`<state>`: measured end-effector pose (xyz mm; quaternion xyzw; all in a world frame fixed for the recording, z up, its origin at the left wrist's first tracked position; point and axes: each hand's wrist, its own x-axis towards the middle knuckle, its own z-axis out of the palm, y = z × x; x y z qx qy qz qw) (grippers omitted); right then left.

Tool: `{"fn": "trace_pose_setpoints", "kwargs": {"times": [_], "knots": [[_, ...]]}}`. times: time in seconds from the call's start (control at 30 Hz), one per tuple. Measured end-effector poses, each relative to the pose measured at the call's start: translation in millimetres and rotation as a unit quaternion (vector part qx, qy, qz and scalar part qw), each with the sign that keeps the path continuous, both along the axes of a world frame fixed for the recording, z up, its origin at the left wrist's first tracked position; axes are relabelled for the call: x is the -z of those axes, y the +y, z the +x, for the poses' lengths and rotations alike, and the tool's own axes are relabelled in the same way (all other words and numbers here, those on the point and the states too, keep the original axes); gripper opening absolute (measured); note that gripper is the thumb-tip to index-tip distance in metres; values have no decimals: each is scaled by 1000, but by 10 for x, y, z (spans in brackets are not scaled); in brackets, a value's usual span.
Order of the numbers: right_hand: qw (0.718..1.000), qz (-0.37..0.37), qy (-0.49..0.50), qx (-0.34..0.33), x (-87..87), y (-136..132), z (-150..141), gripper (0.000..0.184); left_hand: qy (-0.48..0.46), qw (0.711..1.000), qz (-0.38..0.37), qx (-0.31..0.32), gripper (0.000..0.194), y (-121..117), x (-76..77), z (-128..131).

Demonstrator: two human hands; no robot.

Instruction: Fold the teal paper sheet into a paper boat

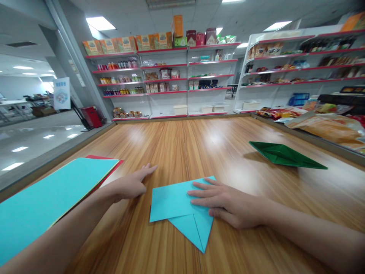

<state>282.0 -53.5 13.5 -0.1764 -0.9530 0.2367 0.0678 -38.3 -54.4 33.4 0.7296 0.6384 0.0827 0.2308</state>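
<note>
On the wooden table in front of me lies a folded sheet of light blue paper point(172, 201), with a rectangular flap on top and a pointed part below. My right hand point(225, 201) rests flat on its right side, fingers spread. To the left of the paper, apart from it, my left hand point(132, 184) hovers or rests just over the table; which one I cannot tell. Its index finger is stretched out and nothing shows in it, though some fingers are hidden. Farther off to the right sits a folded green paper boat point(286, 156).
A stack of coloured paper point(57, 190), light blue on top with red beneath, lies at the left under my forearm. The wooden table point(182, 140) has a raised edge. Packaged goods point(327, 127) sit beyond its right edge. Stocked shelves point(164, 93) stand behind.
</note>
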Motion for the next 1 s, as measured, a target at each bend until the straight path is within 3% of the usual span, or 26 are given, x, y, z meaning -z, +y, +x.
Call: {"fn": "trace_pose_setpoints", "kwargs": {"times": [0.1, 0.17, 0.23, 0.3, 0.5, 0.63, 0.83, 1.0], "knots": [[995, 45, 49, 69, 90, 26, 7, 56, -1, 994, 111, -17, 60, -71, 28, 257], [986, 88, 74, 122, 138, 45, -1, 60, -16, 977, 191, 88, 50, -185, 77, 480], [976, 121, 77, 162, 161, 47, -20, 53, 0, 967, 177, 181, 52, -311, 153, 667], [969, 140, 66, 190, 157, 23, -47, 43, 29, 966, 133, 218, 55, -401, 234, 776], [964, 144, 26, 222, 115, -86, -119, 32, 18, 972, 128, 196, 47, -413, 318, 756], [964, 125, 39, 230, 101, -104, -166, 26, -21, 977, 132, 167, 35, -394, 331, 752], [957, 156, 64, 235, 72, -139, -329, 10, -79, 979, 148, 112, 28, -401, 383, 883], [947, 140, 117, 264, 50, -145, -378, 17, -71, 972, 196, 109, 9, -416, 313, 946]]}}
